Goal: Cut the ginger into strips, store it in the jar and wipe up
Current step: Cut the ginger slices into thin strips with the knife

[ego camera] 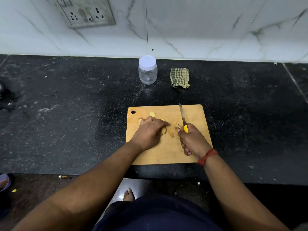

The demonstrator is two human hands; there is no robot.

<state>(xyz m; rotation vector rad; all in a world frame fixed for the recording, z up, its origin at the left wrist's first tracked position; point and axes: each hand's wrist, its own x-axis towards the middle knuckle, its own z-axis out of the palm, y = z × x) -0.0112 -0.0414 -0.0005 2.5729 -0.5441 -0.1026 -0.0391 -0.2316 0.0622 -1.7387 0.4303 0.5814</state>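
Both forearms are seen bare from elbow to wrist, with no sleeves reaching into view. A band of red thread (207, 157), wound in several turns and slightly frayed, is worn around the wrist of the right hand (193, 140). Nothing is worn on the wrist or fingers of the left hand (148, 133); no ring or watch is shown on either side. A dark navy garment (158, 214) is seen at the lower edge, covering the torso and upper legs; its fabric appears plain and unmarked. One bare foot (128, 195) is visible on the floor below, without shoe or sock.
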